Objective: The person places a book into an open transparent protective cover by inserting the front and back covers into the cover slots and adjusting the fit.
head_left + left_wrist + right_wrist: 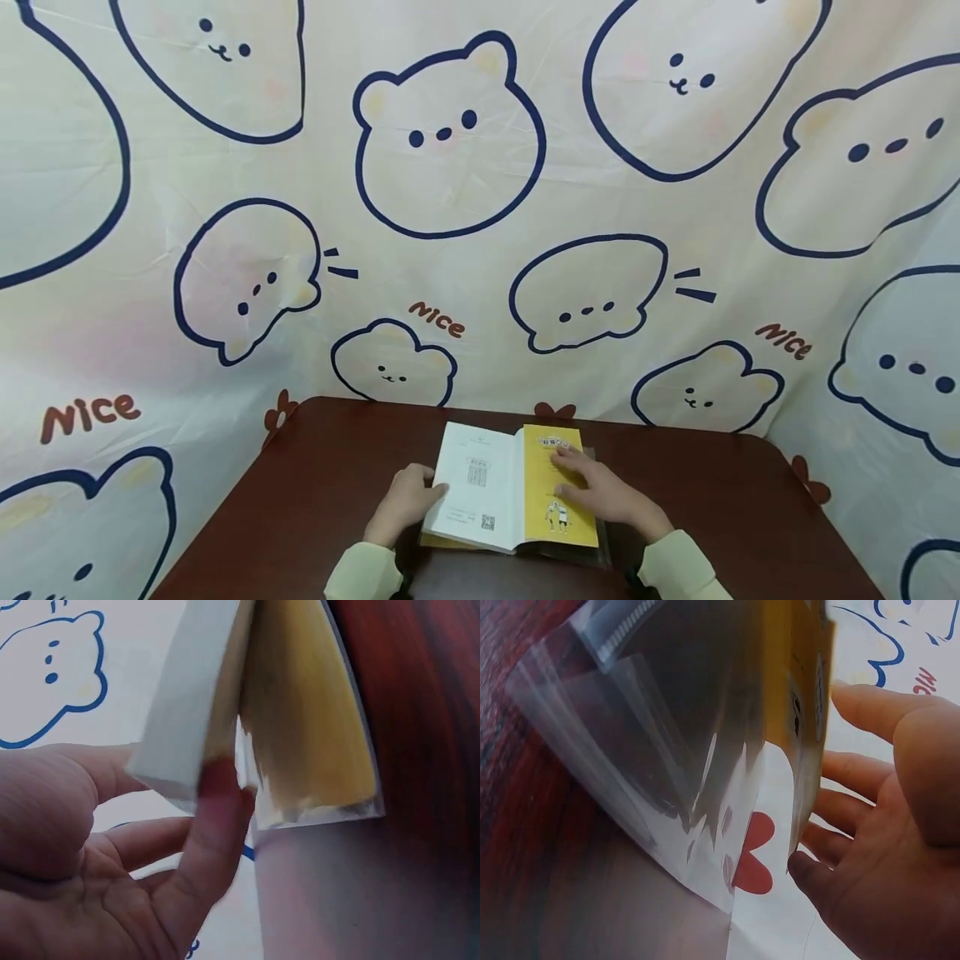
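Note:
An open book (468,508) lies before me on the table, its white left page printed with small text and a square code. My left hand (407,500) pinches the thick page block (187,697) at its left edge, thumb on one side and fingers on the other. Beneath that block, the left wrist view shows a yellow cover (307,735) in a clear plastic sleeve. On the right, my right hand (609,498) rests with extended fingers on a yellow leaf (542,517) with small drawn figures. Clear plastic (622,742) spreads out under this leaf.
The dark reddish-brown table (315,492) extends around the book on both sides. Behind it and at the sides hangs a pale cloth (480,275) with bear outlines and red lettering, coming down to the table's far edge.

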Available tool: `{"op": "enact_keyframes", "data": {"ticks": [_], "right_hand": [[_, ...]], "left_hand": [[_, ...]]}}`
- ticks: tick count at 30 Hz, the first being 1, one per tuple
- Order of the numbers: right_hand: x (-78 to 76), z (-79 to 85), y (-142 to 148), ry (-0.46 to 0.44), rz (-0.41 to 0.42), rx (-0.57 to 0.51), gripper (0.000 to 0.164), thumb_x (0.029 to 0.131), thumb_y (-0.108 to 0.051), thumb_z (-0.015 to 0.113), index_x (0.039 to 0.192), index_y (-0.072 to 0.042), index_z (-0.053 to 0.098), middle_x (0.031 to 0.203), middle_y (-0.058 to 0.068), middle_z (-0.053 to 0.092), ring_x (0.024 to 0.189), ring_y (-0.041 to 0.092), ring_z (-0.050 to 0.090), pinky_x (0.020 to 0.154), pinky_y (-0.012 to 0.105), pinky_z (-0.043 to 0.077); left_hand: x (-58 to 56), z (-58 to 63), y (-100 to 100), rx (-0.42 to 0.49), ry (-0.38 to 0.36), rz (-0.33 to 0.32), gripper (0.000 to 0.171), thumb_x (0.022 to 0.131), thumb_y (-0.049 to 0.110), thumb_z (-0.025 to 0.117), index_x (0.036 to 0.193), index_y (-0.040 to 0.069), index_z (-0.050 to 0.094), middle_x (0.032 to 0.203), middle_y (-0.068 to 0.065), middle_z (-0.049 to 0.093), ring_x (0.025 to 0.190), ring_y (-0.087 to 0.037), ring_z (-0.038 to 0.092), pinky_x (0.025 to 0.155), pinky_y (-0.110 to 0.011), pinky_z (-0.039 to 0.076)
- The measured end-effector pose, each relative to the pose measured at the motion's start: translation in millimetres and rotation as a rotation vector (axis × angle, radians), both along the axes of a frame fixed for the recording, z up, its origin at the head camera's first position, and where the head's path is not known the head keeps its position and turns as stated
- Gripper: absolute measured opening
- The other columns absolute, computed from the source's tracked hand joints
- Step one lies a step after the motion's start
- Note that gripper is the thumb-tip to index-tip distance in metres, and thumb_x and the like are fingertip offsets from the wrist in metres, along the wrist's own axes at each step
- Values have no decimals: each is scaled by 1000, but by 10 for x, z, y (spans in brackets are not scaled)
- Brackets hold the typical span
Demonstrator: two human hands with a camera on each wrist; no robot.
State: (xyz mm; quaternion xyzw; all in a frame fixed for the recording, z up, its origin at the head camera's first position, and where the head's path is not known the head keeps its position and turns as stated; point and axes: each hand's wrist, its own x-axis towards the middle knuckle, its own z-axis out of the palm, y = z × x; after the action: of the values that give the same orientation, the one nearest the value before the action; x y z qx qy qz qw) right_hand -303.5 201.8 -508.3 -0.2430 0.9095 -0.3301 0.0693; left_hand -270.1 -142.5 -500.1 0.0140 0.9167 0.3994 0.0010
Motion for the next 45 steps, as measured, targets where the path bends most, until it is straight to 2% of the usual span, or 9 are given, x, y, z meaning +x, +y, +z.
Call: {"op": "enact_keyframes", "data": {"ticks": [6,14,21,23,26,29,35,40,45], "right_hand": [[3,-17,-16,-17,10,-8,65,100,-41,63,153,-7,45,166,11,29,155,37,20,117,63,30],[21,-10,-36,-17,14,0,65,100,-39,63,154,-8,44,167,11,28,155,35,21,116,61,33],[-1,10,-54,-12,28,-2,58,102,-31,61,153,-8,46,167,10,28,155,34,21,116,60,33],[0,23,-62,3,35,2,57,103,-30,60,153,-8,46,166,10,29,155,33,22,116,58,34],[7,26,-69,5,35,-1,57,103,-29,60,153,-7,45,166,10,29,155,32,23,117,54,35],[9,6,-67,4,31,0,59,102,-31,61,153,-5,44,166,10,30,154,31,25,117,50,36],[-12,-34,-30,1,41,-18,60,103,-30,60,153,-2,43,165,12,32,153,32,28,115,55,36],[-45,-13,0,26,68,-39,53,105,-26,58,151,-3,46,163,13,36,150,33,33,114,57,37],[-76,6,28,19,88,-74,48,105,-19,56,149,-2,49,159,14,41,148,35,38,113,57,38]], "left_hand": [[47,-112,37,-82,-25,14,18,92,14,73,87,-3,67,71,-6,55,62,-17,47,55,-29,39],[91,-139,93,-145,-5,46,32,88,13,77,106,-12,69,98,-20,67,83,-27,59,75,-47,55],[76,-54,200,-288,119,84,29,86,16,78,98,-9,71,92,-21,60,80,-28,56,69,-47,55],[59,-17,247,-293,141,71,33,87,17,78,104,-9,71,98,-22,62,86,-30,60,76,-50,57],[37,40,331,-267,133,14,42,88,21,78,117,-8,69,112,-24,64,101,-34,62,89,-53,56],[40,91,450,-219,120,-74,52,91,26,74,131,-6,63,130,-28,59,121,-41,57,102,-58,49],[49,172,824,-149,122,-341,69,99,36,64,150,-5,43,155,-30,39,146,-46,35,115,-62,35],[-20,176,1095,-263,152,-507,71,100,46,60,152,0,43,163,-24,31,153,-41,23,121,-56,28],[-108,105,1226,-350,145,-593,78,101,53,53,156,0,36,167,-20,22,156,-38,15,125,-50,21]]}}
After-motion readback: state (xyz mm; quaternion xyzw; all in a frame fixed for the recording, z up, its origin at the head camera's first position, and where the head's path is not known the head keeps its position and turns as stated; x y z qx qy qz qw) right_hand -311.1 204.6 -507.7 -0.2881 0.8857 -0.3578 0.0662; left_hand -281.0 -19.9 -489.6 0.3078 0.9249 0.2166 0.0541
